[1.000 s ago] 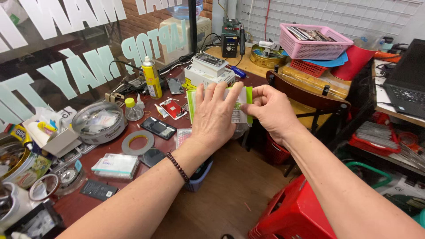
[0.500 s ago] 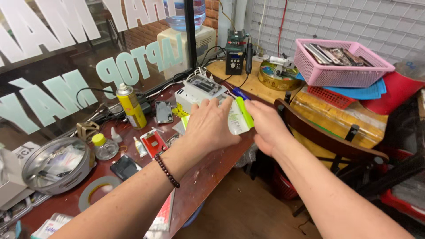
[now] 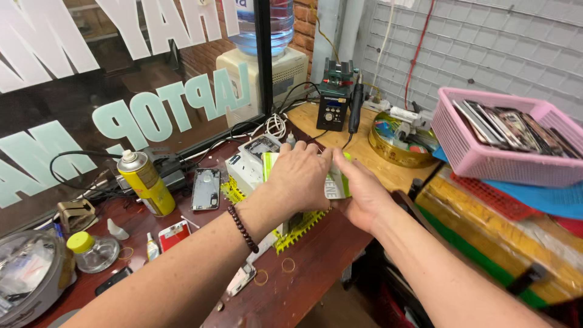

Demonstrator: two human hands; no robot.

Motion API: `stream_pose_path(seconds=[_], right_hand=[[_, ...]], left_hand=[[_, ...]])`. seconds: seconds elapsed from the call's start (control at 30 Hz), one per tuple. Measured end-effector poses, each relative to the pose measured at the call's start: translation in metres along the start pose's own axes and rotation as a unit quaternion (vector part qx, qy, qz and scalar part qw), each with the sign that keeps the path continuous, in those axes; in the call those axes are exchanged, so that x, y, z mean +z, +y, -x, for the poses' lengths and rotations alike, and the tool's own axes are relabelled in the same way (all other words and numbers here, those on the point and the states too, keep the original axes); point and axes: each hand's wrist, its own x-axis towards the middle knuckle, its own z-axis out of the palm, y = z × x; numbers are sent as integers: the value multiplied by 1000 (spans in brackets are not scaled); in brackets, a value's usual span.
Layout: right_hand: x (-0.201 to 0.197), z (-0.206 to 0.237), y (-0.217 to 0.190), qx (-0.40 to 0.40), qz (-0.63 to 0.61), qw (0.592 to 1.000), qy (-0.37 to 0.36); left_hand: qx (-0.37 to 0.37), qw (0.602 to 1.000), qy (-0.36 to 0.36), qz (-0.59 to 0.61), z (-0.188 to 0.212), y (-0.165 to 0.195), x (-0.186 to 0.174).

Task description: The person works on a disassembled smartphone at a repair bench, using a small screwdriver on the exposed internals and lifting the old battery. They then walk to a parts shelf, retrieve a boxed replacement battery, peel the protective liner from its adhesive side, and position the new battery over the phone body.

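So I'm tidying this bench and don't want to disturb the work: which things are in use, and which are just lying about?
In use:
left hand
right hand
white and green box, held between both hands

Lying about:
yellow spray can
pink basket of phone parts
phone back cover
small yellow-capped bottle
rubber bands

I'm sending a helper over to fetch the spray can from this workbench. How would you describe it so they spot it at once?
Start at the big glass window with pale lettering behind the reddish workbench. Just below it, left of the person's left hand, stands the spray can. It is the only tall yellow cylinder there, upright, with a grey shoulder and a white nozzle.
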Motion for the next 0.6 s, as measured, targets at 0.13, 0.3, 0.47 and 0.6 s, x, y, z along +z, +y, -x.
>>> stream_pose_path(seconds=[0.13,0.3,0.47,0.6], right_hand=[[1,-82,-40,-15,10,1000,-23],[-25,-177,-52,79,-106,991,8],[-29,-256,-34,118,-192,971,-83],[-30,-292,-31,176,-207,958,-89]], left_hand=[[-4,1000,15,19,-67,-42,-10],[-17,953,301,45,-110,-80,-5],[-305,800,199,477,-155,-117,11],[-334,714,119,603,-198,-138,33]])
